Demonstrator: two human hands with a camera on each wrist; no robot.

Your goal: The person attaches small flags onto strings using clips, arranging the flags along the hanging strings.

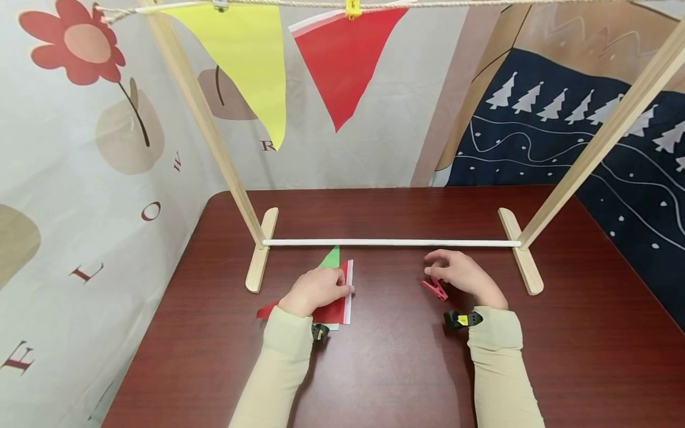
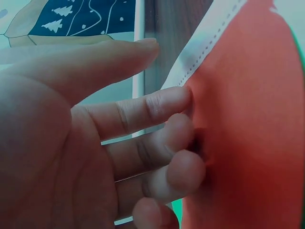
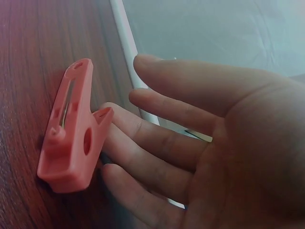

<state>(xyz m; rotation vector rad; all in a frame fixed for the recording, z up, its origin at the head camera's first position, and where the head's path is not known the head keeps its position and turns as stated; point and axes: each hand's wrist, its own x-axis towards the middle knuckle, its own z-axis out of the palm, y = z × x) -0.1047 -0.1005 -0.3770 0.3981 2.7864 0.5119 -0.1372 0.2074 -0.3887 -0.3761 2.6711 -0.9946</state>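
While your left hand [image 1: 317, 289] and right hand [image 1: 467, 275] are loosely spread, brushing the red clip [image 3: 76, 132] beside the latter could displace it

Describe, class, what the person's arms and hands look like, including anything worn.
Both arms wear long, pale cream-yellow sleeves, left sleeve and right sleeve, with broad cuffs. The left hand and right hand are bare, with no gloves or rings showing. A small black left wrist device and right wrist device each carry a yellow marking.
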